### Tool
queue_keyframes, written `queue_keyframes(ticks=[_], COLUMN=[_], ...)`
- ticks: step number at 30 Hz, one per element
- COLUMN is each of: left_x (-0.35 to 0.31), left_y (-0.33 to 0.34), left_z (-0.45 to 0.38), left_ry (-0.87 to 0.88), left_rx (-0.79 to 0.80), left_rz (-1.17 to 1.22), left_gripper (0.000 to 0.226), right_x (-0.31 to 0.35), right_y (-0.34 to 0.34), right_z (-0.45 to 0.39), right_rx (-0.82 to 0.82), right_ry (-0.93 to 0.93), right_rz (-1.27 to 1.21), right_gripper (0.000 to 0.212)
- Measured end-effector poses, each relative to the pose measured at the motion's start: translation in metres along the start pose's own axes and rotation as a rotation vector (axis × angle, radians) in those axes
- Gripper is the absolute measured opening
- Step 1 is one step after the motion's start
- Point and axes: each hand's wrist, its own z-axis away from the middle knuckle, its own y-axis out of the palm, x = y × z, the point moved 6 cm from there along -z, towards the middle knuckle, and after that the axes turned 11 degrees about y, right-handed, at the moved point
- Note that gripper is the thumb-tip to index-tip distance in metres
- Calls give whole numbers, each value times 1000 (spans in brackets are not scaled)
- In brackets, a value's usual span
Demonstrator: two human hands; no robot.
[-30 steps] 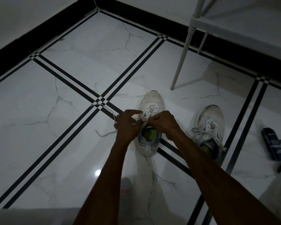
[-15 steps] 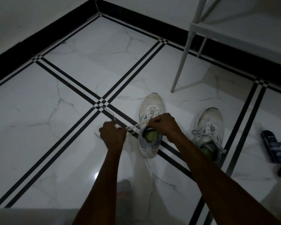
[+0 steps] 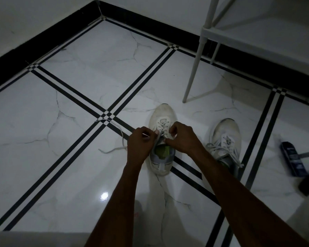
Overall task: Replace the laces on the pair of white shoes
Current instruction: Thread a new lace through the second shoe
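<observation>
Two white shoes stand on the tiled floor. The left shoe (image 3: 161, 115) has a green insole and a partly threaded white lace (image 3: 112, 148), whose loose end trails over the floor to the left. Over its tongue, my left hand (image 3: 140, 142) pinches the lace with curled fingers. My right hand (image 3: 183, 138) pinches the shoe's lace or upper edge at the right eyelets. The right shoe (image 3: 225, 136) stands apart to the right, its lace loose and hanging off the side.
A white rack leg (image 3: 193, 73) stands on the floor just beyond the shoes, under a white shelf. A dark blue box (image 3: 292, 157) lies at the far right beside a dark object. Black skirting runs along the walls.
My left hand, which had pulled the lace out to the left, has come back to the shoe's tongue beside my right hand. The camera view shifted slightly.
</observation>
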Motion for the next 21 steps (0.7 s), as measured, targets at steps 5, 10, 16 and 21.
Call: queue_keyframes(ticks=[5, 10, 16, 21], left_x=[10, 11, 20, 57], left_y=[7, 14, -2, 10], left_z=[11, 9, 6, 3], left_ry=[7, -89, -141, -229], left_rx=[6, 57, 17, 250], left_rz=[-72, -59, -70, -190], left_gripper=[31, 20, 23, 44], right_x=[6, 7, 3, -4], right_y=[0, 0, -1, -9], right_z=[1, 4, -2, -10], right_rx=[15, 9, 66, 80], right_ry=[6, 9, 27, 71], right_rz=[44, 39, 21, -99], right_gripper=[31, 29, 30, 32])
